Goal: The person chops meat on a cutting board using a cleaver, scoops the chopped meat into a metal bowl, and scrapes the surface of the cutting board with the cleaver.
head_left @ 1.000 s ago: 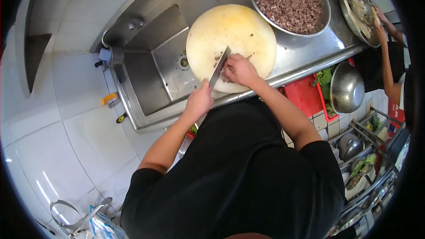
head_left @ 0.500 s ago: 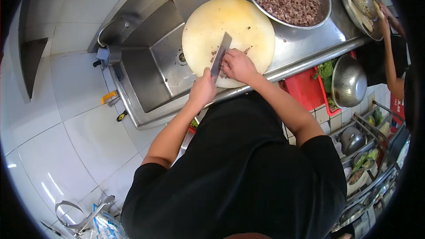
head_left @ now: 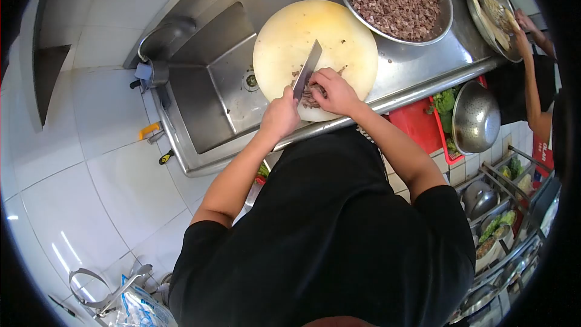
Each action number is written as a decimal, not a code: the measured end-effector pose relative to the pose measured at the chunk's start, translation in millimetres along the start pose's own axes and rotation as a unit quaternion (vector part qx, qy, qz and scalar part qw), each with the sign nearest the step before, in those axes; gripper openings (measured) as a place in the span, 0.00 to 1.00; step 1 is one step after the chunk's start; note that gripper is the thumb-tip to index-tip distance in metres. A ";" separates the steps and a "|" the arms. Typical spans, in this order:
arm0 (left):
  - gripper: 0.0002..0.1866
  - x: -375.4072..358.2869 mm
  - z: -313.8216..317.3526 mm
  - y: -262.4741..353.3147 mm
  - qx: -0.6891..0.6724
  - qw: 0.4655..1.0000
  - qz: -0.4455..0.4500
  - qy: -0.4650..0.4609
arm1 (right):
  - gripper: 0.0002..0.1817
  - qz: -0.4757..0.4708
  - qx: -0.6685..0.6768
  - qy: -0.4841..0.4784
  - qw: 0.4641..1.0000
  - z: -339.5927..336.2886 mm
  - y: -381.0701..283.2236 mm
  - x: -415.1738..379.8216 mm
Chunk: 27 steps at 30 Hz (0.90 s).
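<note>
A cleaver (head_left: 309, 68) has its handle inside my closed left hand (head_left: 281, 115); its blade points up and away over the round cutting board (head_left: 315, 21). Just right of the blade, my right hand (head_left: 336, 92) has its fingers curled against chopped brown meat (head_left: 311, 98) near the board's front edge. The fingertips partly cover the meat. Small scraps lie on the board around the hand. Beyond the board's right side stands a wide metal bowl (head_left: 449, 15) full of diced meat (head_left: 394, 1).
A steel sink (head_left: 196, 106) lies left of the board. The counter's raised front edge (head_left: 423, 88) runs before me. At right are a colander (head_left: 477, 114), a red crate (head_left: 416, 127) with greens, and another person's arms (head_left: 532, 79) at a pan with a strainer (head_left: 495, 5).
My right hand has shifted slightly right, away from the blade, and more of the chopped meat shows between them. The other person's hands have moved slightly. The view has shifted a little.
</note>
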State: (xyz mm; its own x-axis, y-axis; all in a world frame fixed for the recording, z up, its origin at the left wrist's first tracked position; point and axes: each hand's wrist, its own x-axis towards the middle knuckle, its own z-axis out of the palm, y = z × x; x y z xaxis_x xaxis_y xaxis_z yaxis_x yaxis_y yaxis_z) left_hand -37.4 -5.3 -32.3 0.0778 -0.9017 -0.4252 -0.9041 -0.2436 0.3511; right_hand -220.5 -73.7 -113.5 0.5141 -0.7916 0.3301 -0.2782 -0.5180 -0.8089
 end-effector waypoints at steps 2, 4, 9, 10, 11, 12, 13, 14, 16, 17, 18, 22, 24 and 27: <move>0.13 -10.5 -12.8 1.0 0.006 1.000 0.007 -0.013 | 0.06 -0.012 -0.015 -0.008 1.000 1.1 3.4 -1.8; 0.13 -29.9 -25.6 -0.7 0.020 0.999 0.003 -0.030 | 0.06 -0.008 -0.028 -0.006 1.000 3.6 3.5 -0.9; 0.12 -61.3 -17.1 -8.1 0.026 0.995 -0.047 -0.081 | 0.05 0.010 -0.044 -0.005 0.999 5.3 6.4 -3.6; 0.12 -51.4 -7.0 -6.3 0.022 0.997 -0.041 -0.067 | 0.05 0.012 -0.050 -0.006 0.999 5.2 8.1 -3.2; 0.12 -35.1 5.8 -2.0 0.018 0.998 -0.037 -0.054 | 0.05 0.014 -0.053 -0.008 0.998 7.1 7.3 -4.0; 0.12 -21.1 11.5 0.8 0.014 0.999 -0.031 -0.037 | 0.05 0.014 -0.054 -0.008 0.998 8.9 9.2 -3.9; 0.13 -13.8 10.4 2.6 0.013 0.999 -0.024 -0.035 | 0.05 0.013 -0.056 -0.008 0.998 9.2 11.9 -3.9; 0.13 -9.3 9.2 5.0 0.010 0.999 -0.019 -0.031 | 0.05 0.011 -0.058 -0.011 0.998 9.2 13.6 -5.2; 0.13 -13.7 4.1 2.3 0.012 0.999 -0.020 -0.036 | 0.05 0.006 -0.061 -0.001 0.998 7.7 10.0 -6.9; 0.13 -28.9 0.3 -4.1 0.016 0.998 -0.025 -0.049 | 0.05 0.005 -0.061 0.006 0.998 7.3 7.9 -8.1; 0.14 -40.3 -1.1 -7.7 0.022 0.997 -0.028 -0.062 | 0.05 0.008 -0.064 0.004 0.998 7.9 7.3 -8.7; 0.16 -42.6 20.9 -14.8 0.022 0.998 -0.040 -0.035 | 0.06 0.017 -0.076 0.013 0.997 8.3 10.2 -9.3; 0.17 -22.1 16.3 -5.1 0.009 0.999 -0.025 -0.036 | 0.06 0.020 -0.074 0.001 0.997 12.1 5.0 -12.6; 0.17 -29.7 4.8 -4.8 0.017 0.999 -0.021 -0.041 | 0.06 0.020 -0.079 -0.012 0.997 1.2 5.6 -8.0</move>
State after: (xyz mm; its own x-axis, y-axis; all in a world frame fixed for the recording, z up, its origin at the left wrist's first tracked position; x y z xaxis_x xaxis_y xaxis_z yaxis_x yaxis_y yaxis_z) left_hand -37.4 24.3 -25.3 0.0822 -0.8588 -0.5057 -0.9148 -0.2663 0.3036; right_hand -225.2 -69.8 -121.3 0.5192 -0.8054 0.2860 -0.4225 -0.5328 -0.7333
